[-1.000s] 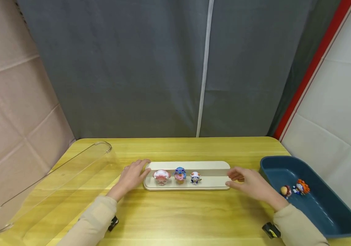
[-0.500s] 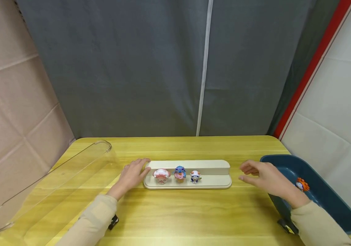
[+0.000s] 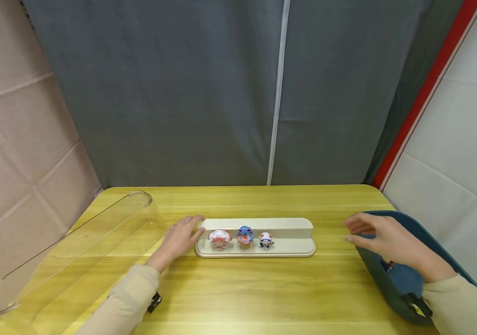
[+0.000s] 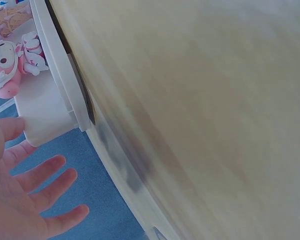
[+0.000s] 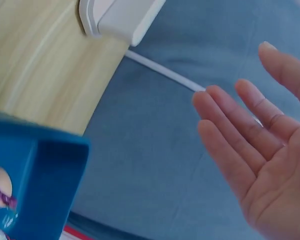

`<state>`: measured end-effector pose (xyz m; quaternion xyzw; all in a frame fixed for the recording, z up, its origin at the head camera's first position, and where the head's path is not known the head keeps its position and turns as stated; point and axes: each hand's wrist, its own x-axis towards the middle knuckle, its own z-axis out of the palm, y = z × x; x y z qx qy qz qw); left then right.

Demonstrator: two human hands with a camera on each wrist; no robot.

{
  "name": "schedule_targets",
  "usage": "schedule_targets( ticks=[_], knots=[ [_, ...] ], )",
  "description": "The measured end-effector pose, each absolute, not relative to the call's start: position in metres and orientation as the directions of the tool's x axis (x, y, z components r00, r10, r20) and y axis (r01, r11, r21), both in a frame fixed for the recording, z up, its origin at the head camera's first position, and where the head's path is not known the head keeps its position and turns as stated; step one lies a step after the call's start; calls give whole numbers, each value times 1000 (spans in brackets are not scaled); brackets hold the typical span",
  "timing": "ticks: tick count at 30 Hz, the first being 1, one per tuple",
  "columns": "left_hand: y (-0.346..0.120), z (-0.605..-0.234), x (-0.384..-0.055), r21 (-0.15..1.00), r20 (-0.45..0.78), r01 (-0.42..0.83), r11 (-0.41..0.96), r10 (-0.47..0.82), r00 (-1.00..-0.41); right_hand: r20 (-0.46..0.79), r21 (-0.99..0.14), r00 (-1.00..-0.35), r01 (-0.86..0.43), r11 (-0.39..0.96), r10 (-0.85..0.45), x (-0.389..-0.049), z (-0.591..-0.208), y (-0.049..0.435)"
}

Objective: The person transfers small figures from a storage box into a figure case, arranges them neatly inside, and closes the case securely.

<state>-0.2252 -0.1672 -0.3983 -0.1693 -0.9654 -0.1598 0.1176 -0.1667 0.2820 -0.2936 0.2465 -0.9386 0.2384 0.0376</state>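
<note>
The left hand (image 3: 176,242) is spread, fingers apart, thumb and index at the left end of the white tray (image 3: 293,247); whether they press on it I cannot tell. The right hand (image 3: 393,242) has its fingers extended side by side, thumb apart, above the left side of the blue bin (image 3: 382,291). The tray lies across the middle of the table (image 3: 238,293), with three figures standing on its left and middle: the pink one (image 3: 220,240) leftmost, the blue one (image 3: 245,237) next, the cow one (image 3: 266,240) to its right. The bin sits at the table's right; a tan-headed figure (image 5: 0,185) is inside, partly hidden by the right hand in the head view. A clear cover (image 3: 83,239) lies at the left, slanting from near to far.
</note>
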Motion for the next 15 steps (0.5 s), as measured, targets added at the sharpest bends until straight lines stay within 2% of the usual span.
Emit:
schedule_targets(
  ticks=[8,15],
  knots=[
    [-167,-399,-225,272,278,362,892,287,-917,208,-434,-888,-460,774,-411,-169,-291,306],
    [-167,-398,-225,277,275,360,891,286,-918,210,-519,-895,-444,731,-394,-177,-294,336]
  ],
)
